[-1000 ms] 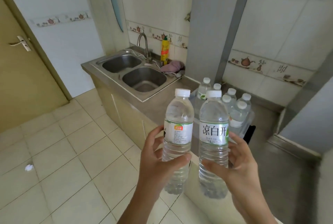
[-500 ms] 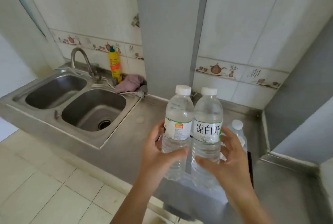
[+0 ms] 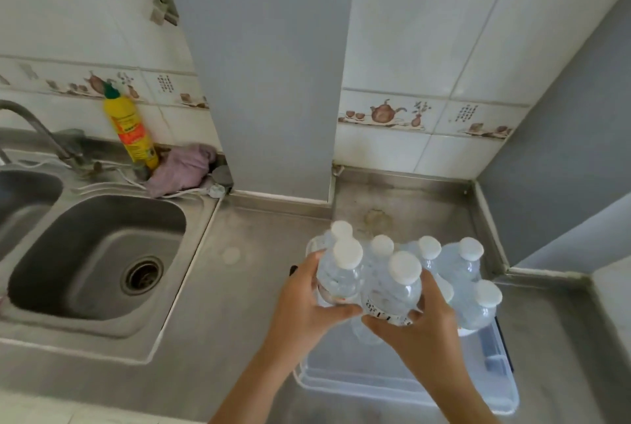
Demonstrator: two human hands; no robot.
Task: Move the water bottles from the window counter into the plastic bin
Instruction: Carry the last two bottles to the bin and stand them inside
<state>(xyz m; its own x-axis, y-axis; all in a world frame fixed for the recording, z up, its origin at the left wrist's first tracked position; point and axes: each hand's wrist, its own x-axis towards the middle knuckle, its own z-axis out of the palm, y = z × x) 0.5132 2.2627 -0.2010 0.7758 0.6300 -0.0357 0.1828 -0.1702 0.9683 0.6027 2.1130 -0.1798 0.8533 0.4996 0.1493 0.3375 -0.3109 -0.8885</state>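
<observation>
A clear plastic bin (image 3: 403, 384) stands on the steel counter in front of me. Several white-capped water bottles (image 3: 464, 263) stand upright in its far half. My left hand (image 3: 307, 307) is shut on one clear bottle (image 3: 341, 273). Just to its right, my right hand (image 3: 426, 317) grips a second bottle (image 3: 396, 290) with a white label. Both held bottles are upright and side by side, over the bin next to the standing ones. Whether their bases rest on the bin floor is hidden by my hands.
A double steel sink (image 3: 99, 253) with a tap (image 3: 37, 130) lies to the left. A yellow detergent bottle (image 3: 131, 130) and a pink cloth (image 3: 184, 169) sit behind it. A grey pillar (image 3: 269, 82) rises behind the counter (image 3: 239, 304), and a grey wall closes the right side.
I have stepped up to the counter and now look down on the bin. Both hands have lowered their bottles from chest height down among the bottles in the bin.
</observation>
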